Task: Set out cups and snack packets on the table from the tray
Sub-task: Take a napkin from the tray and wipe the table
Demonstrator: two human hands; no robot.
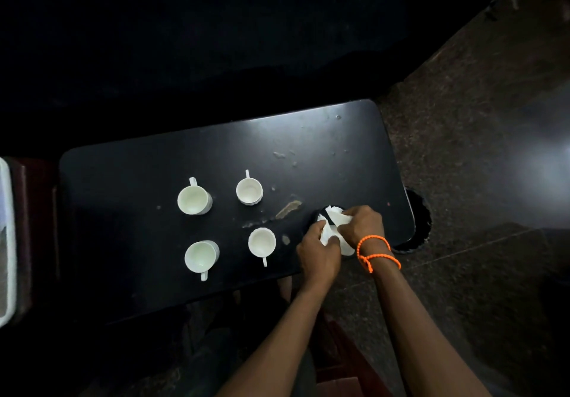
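Several white cups stand upright and empty on the black table: one at the far left, one at the far middle, one at the near left and one at the near middle. At the table's right end both hands grip a white and black snack packet. My left hand holds its near side. My right hand, with an orange bead string on the wrist, holds its far right side. Most of the packet is hidden by the fingers.
Smears and crumbs mark the tabletop between the cups and the packet. A pale tray edge shows at the far left border. A dark round object sits on the stone floor just past the table's right edge.
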